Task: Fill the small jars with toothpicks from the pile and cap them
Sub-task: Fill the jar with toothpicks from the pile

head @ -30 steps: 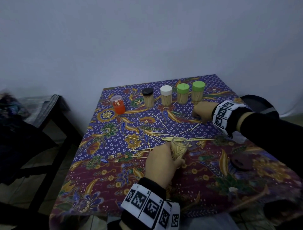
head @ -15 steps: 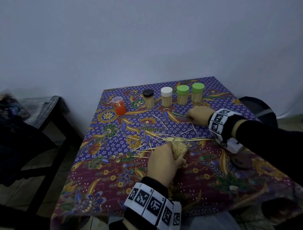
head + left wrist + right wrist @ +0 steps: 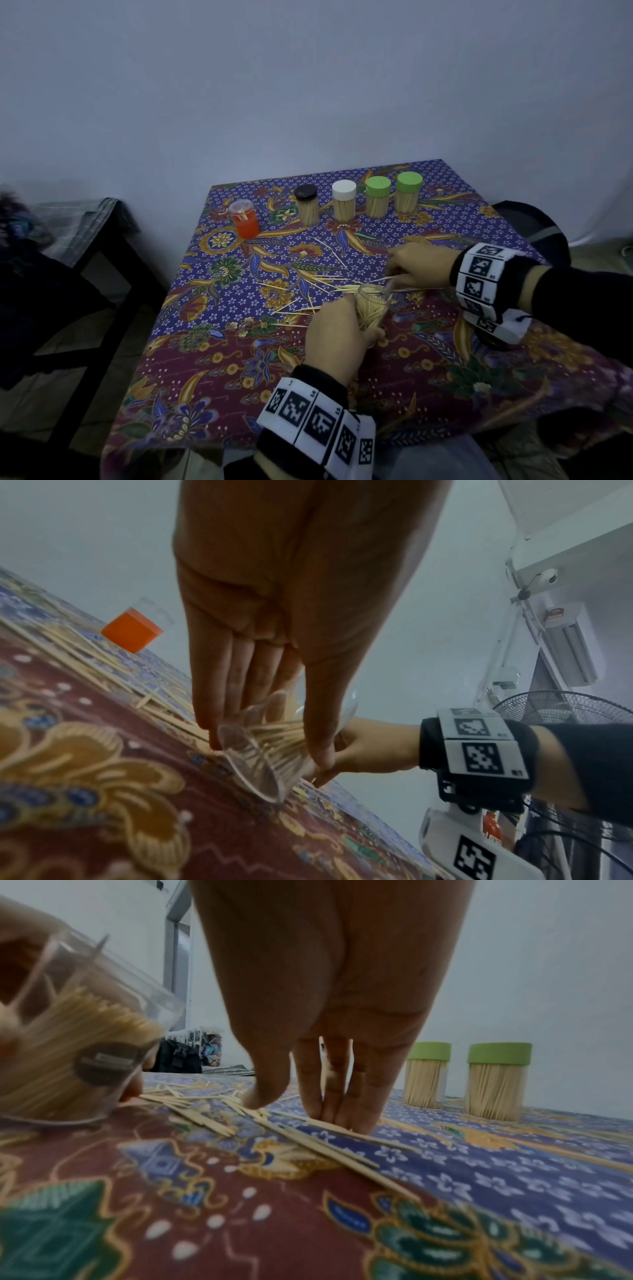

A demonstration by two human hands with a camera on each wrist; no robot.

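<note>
My left hand [image 3: 339,332] grips a clear uncapped jar [image 3: 371,305] packed with toothpicks and holds it tilted, its base on the cloth [image 3: 246,767]. Loose toothpicks [image 3: 329,291] lie scattered just beyond it. My right hand [image 3: 418,267] sits right of the jar's mouth. In the right wrist view its straight fingers [image 3: 342,1118] press on toothpicks [image 3: 308,1139] lying on the cloth, the thumb apart from them. The jar [image 3: 75,1047] is close at the left there. A dark cap [image 3: 493,342] is mostly hidden under my right wrist.
At the table's far side stand several capped full jars: black [image 3: 307,205], white [image 3: 344,201], two green [image 3: 377,197]. An orange jar [image 3: 245,219] stands left of them. A dark bench [image 3: 78,226] is left of the table, a black seat [image 3: 527,222] right.
My right hand has come back from near the green-capped jars toward the tilted jar, staying low over the cloth. My left hand has kept the jar in place.
</note>
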